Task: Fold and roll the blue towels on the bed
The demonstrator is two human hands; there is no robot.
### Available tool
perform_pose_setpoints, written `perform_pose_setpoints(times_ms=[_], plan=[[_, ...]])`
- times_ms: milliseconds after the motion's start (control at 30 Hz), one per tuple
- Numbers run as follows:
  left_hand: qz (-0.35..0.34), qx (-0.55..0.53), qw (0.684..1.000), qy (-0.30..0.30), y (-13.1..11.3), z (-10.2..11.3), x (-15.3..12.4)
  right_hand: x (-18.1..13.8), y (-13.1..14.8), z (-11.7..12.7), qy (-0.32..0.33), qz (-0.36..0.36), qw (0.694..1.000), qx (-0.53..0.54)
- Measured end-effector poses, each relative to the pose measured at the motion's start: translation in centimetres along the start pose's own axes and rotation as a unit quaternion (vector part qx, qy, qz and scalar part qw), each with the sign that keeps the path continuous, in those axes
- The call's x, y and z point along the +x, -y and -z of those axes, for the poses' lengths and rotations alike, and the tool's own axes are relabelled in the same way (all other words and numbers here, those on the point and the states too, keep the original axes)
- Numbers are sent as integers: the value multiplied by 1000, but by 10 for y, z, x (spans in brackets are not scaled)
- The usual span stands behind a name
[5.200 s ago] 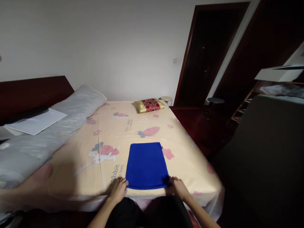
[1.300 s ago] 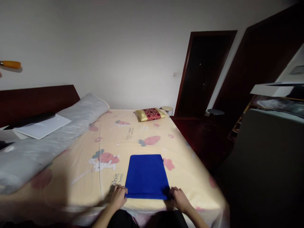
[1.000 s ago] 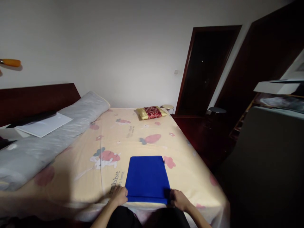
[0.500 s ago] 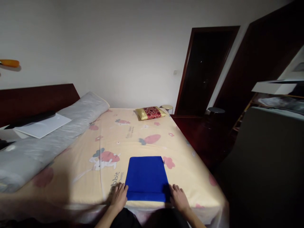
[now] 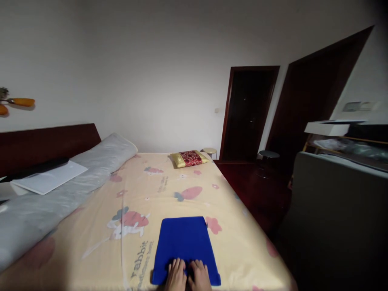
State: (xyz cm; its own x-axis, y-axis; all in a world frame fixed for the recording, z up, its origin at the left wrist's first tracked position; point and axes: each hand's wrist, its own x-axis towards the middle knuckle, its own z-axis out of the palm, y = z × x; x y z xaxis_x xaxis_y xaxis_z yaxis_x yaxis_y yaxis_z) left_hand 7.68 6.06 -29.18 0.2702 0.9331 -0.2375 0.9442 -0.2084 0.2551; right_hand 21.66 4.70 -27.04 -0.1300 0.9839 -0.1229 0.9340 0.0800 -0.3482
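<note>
A flat blue rectangle that looks like folded fabric (image 5: 183, 234) lies on the patterned bedsheet (image 5: 100, 250) near the bed's front. My left hand (image 5: 176, 275) rests on its near part, palm down, with the fingers pointing forward. Beside it, a small gap away, my right hand (image 5: 199, 275) lies on the same blue fabric with its fingers slightly bent. Nothing shows in the grip of either hand. The near edge of the fabric is partly covered by the hands and wrists.
A grey bedding roll (image 5: 87, 165) lies along the headboard (image 5: 48, 141), with a white flat panel (image 5: 51, 178) on it. A gold and red pillow (image 5: 189, 159) sits at the far end. Stools stand beyond, and a dark grey panel (image 5: 336, 210) rises at right.
Both hands have moved inward from the fabric's left and right sides onto its near part. The camera view has tilted up, so the bed sits lower in the picture.
</note>
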Motion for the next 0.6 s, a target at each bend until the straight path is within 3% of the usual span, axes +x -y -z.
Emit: perform_pose_setpoints(times_ms=[100,233,333,433,600], plan=[[22,16,1000,3,21,-11,7,3,-20,-1,-1,-4,1000,-1],[28,30,998,-50,53,-14,3,-3,-52,4,-20,-11,1000,-12],[39,31,995,-91,64,-7,-6,-9,-67,1,-65,-6,998,-25],[17,10,997,-80,52,1,-10,-6,-64,-8,-80,31,996,-10],[-43,-32,999,-4,13,2,-3,8,-28,-29,-47,63,997,22]])
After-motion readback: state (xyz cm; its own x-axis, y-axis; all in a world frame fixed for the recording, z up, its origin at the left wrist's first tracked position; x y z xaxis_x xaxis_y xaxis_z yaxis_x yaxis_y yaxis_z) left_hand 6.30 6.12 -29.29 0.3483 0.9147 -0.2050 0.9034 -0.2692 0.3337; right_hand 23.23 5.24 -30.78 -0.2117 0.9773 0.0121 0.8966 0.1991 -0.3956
